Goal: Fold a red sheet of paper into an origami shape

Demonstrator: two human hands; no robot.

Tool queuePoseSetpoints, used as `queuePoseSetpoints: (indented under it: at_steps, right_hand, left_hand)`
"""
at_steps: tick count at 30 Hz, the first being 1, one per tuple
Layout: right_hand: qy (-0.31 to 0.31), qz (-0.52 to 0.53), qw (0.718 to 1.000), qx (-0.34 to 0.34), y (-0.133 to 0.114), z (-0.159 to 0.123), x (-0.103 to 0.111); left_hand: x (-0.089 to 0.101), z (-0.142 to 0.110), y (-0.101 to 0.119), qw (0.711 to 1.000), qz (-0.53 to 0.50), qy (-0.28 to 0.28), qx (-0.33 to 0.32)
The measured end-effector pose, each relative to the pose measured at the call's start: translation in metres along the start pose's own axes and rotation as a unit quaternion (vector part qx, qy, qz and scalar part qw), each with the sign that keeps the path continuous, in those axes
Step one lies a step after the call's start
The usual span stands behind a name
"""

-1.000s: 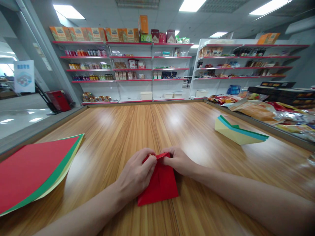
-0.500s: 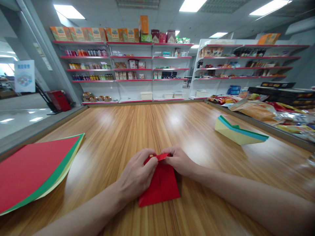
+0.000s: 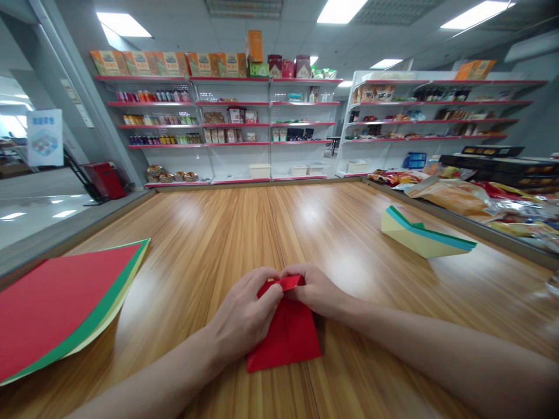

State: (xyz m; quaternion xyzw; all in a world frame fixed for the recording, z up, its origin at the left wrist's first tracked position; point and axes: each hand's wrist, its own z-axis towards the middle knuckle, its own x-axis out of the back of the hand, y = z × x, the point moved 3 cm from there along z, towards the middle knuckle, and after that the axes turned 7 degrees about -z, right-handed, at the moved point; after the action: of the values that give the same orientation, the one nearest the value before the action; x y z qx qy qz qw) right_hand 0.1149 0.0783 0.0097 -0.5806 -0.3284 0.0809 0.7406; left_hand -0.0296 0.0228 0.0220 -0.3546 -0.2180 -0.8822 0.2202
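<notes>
A folded red paper [image 3: 290, 334] lies on the wooden table in front of me, its wide end toward me and a crease down its middle. My left hand [image 3: 244, 308] pinches its far left part between thumb and fingers. My right hand [image 3: 317, 291] grips the far right part, where a small flap is turned up between the two thumbs. The hands nearly meet at that far edge, and their fingertips are partly hidden behind the paper.
Left on the table [image 3: 209, 233] lies a stack of coloured sheets [image 3: 65, 297], red on top, with green and pale yellow below. A folded paper boat [image 3: 419, 235] stands at the right. Snack packets [image 3: 454, 195] sit beyond the right edge; stocked shelves [image 3: 231, 125] stand behind.
The turned-up red flap shows slightly larger between the thumbs. Both hands keep their hold and have shifted only a little in view.
</notes>
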Motion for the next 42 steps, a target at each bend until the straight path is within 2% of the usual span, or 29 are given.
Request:
queuePoseSetpoints:
  at_steps: [3, 9, 13, 18, 31, 35, 38, 40, 42]
  right_hand:
    - [-0.005, 0.005, 1.000, 0.012, -0.001, 0.000, -0.001]
    - [-0.025, 0.075, 0.997, -0.016, 0.003, 0.003, -0.002]
    - [-0.012, 0.051, 0.999, 0.004, 0.002, 0.002, 0.001]
    - [0.000, 0.073, 0.997, 0.006, 0.003, 0.001, 0.002]
    - [0.000, 0.011, 1.000, 0.007, 0.005, 0.002, 0.004]
    - [0.020, 0.039, 0.999, 0.011, 0.005, 0.001, 0.005]
    - [0.091, 0.050, 0.995, 0.015, 0.005, 0.000, 0.010]
    - [0.132, 0.008, 0.991, 0.032, 0.004, -0.002, 0.013]
    - [0.144, -0.059, 0.986, 0.059, 0.001, -0.005, 0.014]
  left_hand:
    - [0.000, 0.001, 0.001, 1.000, 0.005, 0.005, -0.004]
    - [0.000, 0.002, 0.002, 1.000, 0.003, 0.008, 0.000]
    - [0.001, 0.003, 0.003, 1.000, -0.021, 0.013, 0.019]
    - [0.000, 0.002, 0.001, 0.998, -0.042, 0.008, 0.035]
    - [-0.002, 0.001, 0.000, 0.994, -0.102, -0.005, 0.024]
    - [-0.003, 0.001, -0.003, 0.989, -0.126, 0.027, 0.073]
    - [-0.004, 0.000, -0.010, 0.980, -0.131, 0.051, 0.142]
    - [-0.005, 0.000, -0.016, 0.974, -0.134, 0.048, 0.179]
    - [-0.005, 0.000, -0.018, 0.971, -0.141, 0.036, 0.191]
